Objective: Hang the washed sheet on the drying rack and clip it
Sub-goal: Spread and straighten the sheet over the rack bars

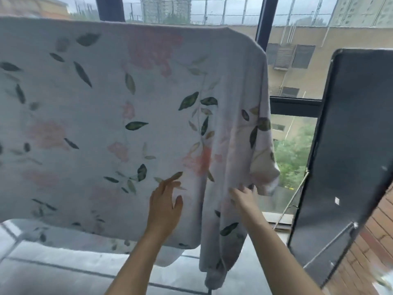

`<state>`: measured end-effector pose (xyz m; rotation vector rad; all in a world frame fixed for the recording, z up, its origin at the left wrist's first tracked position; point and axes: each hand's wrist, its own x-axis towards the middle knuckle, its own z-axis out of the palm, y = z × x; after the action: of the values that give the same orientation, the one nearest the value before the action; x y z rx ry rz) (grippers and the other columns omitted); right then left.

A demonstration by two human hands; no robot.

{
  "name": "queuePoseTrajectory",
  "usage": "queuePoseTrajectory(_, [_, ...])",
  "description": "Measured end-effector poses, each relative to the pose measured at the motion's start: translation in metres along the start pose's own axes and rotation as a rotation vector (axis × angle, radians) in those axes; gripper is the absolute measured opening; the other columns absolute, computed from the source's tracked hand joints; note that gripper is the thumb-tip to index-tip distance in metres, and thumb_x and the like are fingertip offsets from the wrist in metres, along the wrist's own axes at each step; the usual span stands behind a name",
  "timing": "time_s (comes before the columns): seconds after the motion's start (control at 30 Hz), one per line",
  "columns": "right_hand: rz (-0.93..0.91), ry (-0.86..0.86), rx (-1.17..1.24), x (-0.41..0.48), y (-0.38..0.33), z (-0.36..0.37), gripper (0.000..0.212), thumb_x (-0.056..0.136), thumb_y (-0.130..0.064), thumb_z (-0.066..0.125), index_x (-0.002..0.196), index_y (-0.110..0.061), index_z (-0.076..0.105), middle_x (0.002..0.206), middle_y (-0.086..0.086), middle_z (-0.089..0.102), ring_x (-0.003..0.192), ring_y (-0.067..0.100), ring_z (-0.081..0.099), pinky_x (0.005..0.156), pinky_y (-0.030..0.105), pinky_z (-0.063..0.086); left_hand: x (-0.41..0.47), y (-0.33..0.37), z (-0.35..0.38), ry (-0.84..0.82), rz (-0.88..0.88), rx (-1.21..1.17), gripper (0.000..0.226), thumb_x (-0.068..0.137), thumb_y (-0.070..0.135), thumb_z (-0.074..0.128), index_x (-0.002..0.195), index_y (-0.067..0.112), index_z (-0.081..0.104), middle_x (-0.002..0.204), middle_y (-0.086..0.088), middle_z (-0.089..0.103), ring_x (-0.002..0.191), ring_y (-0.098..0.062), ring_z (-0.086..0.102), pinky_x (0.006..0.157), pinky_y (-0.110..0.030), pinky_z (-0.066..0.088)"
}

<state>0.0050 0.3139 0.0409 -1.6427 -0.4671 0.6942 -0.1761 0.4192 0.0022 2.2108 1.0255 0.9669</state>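
The sheet (95, 124), white with pink flowers and green leaves, hangs folded over a high line well above both hands. Whatever carries it is hidden under the cloth. Far to the left of the left grip the cloth spreads wide and flat, and its lower hem ends just above the grey tiled floor (63, 269).

The left hand (164, 207) is raised in front of the sheet with its grip wide: the fingers are straight and spread, the thumb stands apart, and nothing is held. The fingertips lie at the cloth, though motion blur makes it hard to tell whether they press it.

Just right of that, the right hand (244, 198) has its grip narrow, closed on a fold of the sheet near the right-hand edge, and some fingertips are tucked out of sight in the fabric. Above and to the right of this grip the cloth bunches into a loose, hanging corner. Below the grip a long strip trails down towards the floor.

Further right of the right grip stands a dark window panel (350, 145), swung open, with a thin metal stay (291, 201) at its foot. Behind the sheet, through the black window frame (266, 24), beige buildings (297, 45) and green trees (295, 154) show.
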Motion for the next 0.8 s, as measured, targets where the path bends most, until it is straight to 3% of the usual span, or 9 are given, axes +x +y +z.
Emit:
queuePoseTrajectory(0.07, [0.024,-0.081,0.008,-0.024,0.004,0.043,0.005,0.085,-0.015,0.053,0.084,-0.014,0.048,0.068,0.008,0.046,0.066,0.022,0.052,0.069,0.042,0.052,-0.017,-0.03,-0.034,0.028,-0.062,-0.015,0.031,0.09,0.02,0.052,0.12,0.017,0.058,0.131,0.001,0.051,0.122,-0.02,0.047,0.105,-0.037,0.038])
queuePoseTrajectory(0.13, [0.038,-0.121,0.044,-0.044,0.008,0.095,0.005,0.091,-0.01,0.051,0.095,-0.01,0.053,0.083,0.023,0.057,0.086,0.032,0.063,0.093,0.047,0.048,-0.033,-0.065,-0.073,0.055,-0.109,-0.012,0.027,0.089,0.009,0.057,0.116,0.015,0.06,0.124,-0.003,0.055,0.117,-0.021,0.051,0.1,-0.031,0.039])
queuePoseTrajectory(0.17, [0.054,-0.131,0.077,-0.054,0.009,0.12,0.009,0.093,-0.007,0.049,0.099,-0.012,0.054,0.088,0.021,0.059,0.092,0.029,0.063,0.097,0.048,0.045,-0.04,-0.083,-0.092,0.067,-0.126,-0.008,0.027,0.089,0.007,0.057,0.114,0.014,0.061,0.121,-0.002,0.055,0.115,-0.021,0.052,0.097,-0.028,0.039])
queuePoseTrajectory(0.23, [0.072,-0.152,0.165,-0.068,0.007,0.168,0.013,0.095,-0.006,0.05,0.1,-0.016,0.057,0.088,0.006,0.063,0.082,0.016,0.063,0.086,0.042,0.051,-0.049,-0.113,-0.129,0.087,-0.155,-0.009,0.026,0.088,0.005,0.057,0.112,0.016,0.061,0.116,0.003,0.055,0.112,-0.019,0.053,0.095,-0.025,0.037])
queuePoseTrajectory(0.3, [0.087,-0.175,0.189,-0.08,0.004,0.214,0.014,0.094,-0.005,0.052,0.101,-0.015,0.059,0.095,0.004,0.065,0.081,0.016,0.064,0.073,0.033,0.051,-0.057,-0.139,-0.166,0.126,-0.192,-0.023,0.026,0.089,0.004,0.056,0.11,0.019,0.059,0.112,0.007,0.054,0.109,-0.015,0.053,0.094,-0.025,0.038])
queuePoseTrajectory(0.57, [0.057,-0.403,0.113,-0.093,-0.007,0.382,0.02,0.094,-0.002,0.044,0.095,-0.009,0.063,0.087,0.005,0.07,0.08,0.022,0.066,0.082,0.038,0.051,-0.056,-0.235,-0.26,0.227,-0.326,-0.069,0.024,0.091,0.008,0.053,0.109,0.024,0.059,0.115,0.011,0.052,0.107,-0.004,0.048,0.088,-0.019,0.033])
queuePoseTrajectory(0.8, [0.042,-0.534,0.129,-0.06,-0.02,0.547,0.024,0.095,-0.002,0.044,0.092,-0.009,0.066,0.083,0.004,0.071,0.075,0.02,0.067,0.083,0.036,0.053,0.004,-0.35,-0.343,0.338,-0.399,-0.026,0.03,0.088,0.0,0.055,0.103,0.026,0.057,0.107,0.011,0.057,0.103,-0.008,0.051,0.086,-0.018,0.036])
